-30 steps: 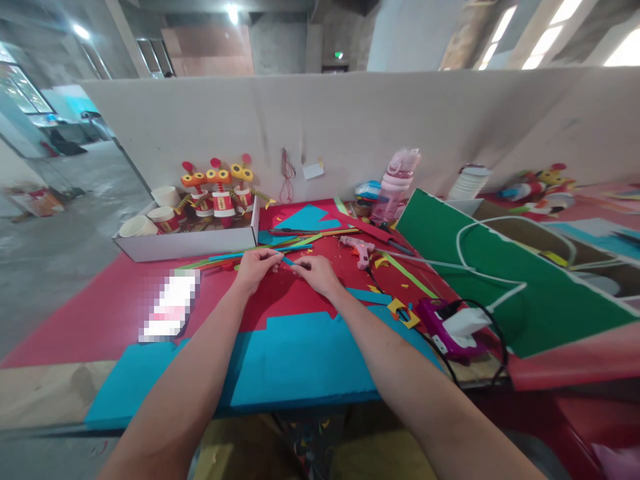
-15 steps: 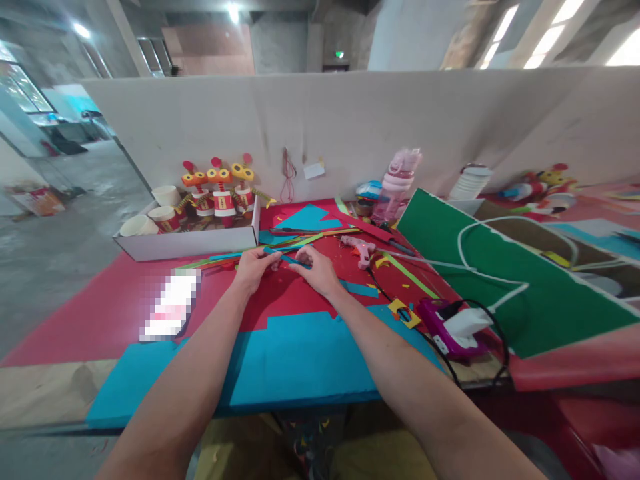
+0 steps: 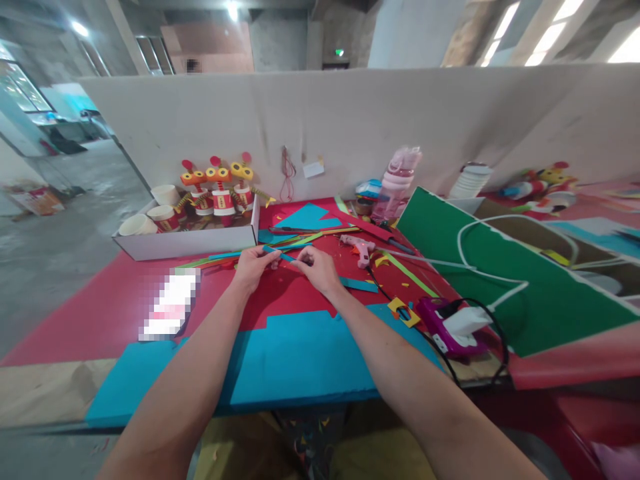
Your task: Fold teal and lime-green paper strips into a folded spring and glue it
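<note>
A narrow blue paper strip (image 3: 287, 257) stretches between my two hands above the red table cover. Its left part is pinched between the thumb and fingers of my left hand (image 3: 254, 268). My right hand (image 3: 317, 268) pinches the strip near its right end, the fingers partly hiding it. Just behind my hands lie thin blue, green and yellow paper strips (image 3: 320, 235). To the right of my right hand rests a pink glue gun (image 3: 361, 248). Another blue strip (image 3: 359, 285) lies by my right wrist, and large blue sheets (image 3: 300, 347) spread under my forearms.
A white box (image 3: 195, 245) at the back left holds paper cups and several robot-like figures. A phone-like blurred white rectangle (image 3: 171, 303) lies left. On the right are a purple power strip (image 3: 450, 330) with cables and a slanted green board (image 3: 480, 273). A pink bottle (image 3: 397, 187) stands behind.
My right fingers have shifted slightly and straightened along the strip. My left hand has hardly moved, and the strip stays between both hands.
</note>
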Demonstrator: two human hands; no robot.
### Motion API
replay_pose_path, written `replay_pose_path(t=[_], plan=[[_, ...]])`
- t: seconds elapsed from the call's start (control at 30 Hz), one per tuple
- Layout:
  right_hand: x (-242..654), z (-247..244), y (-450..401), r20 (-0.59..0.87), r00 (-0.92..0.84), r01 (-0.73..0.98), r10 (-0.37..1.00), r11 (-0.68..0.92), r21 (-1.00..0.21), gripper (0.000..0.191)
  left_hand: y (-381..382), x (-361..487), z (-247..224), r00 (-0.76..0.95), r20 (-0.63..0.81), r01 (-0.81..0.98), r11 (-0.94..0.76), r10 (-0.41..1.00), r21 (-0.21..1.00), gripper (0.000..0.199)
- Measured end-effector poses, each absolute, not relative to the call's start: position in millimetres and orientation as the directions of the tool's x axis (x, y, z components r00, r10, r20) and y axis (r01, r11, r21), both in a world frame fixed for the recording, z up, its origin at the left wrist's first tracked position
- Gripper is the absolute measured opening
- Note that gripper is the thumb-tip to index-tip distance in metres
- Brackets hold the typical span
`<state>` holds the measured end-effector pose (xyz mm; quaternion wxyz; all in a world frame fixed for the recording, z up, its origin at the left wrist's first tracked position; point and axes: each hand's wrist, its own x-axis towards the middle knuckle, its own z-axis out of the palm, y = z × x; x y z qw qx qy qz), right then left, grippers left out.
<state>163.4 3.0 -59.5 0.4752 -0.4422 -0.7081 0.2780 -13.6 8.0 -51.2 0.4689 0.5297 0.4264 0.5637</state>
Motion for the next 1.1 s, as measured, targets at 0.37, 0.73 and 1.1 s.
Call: replay_pose_path(t=[0.37, 0.73, 1.1], plan=[[168, -59, 6, 0.394, -0.254, 0.299, 0.883, 0.459, -0.836, 0.018, 5, -14, -47, 0.019, 0.148, -0.144, -0.144, 0.989, 0.979, 0.024], [161, -57, 1, 0.439, -0.273, 0.279, 0.856, 0.507, -0.816, 0.017, 5, -3, -53, 0.059, 0.205, -0.049, -0.202, 0.977, 0.978, 0.023], [166, -66, 9, 0.353, -0.232, 0.305, 0.907, 0.412, -0.859, 0.021, 5, -11, -48, 0.026, 0.201, -0.079, -0.198, 0.979, 0.977, 0.023]])
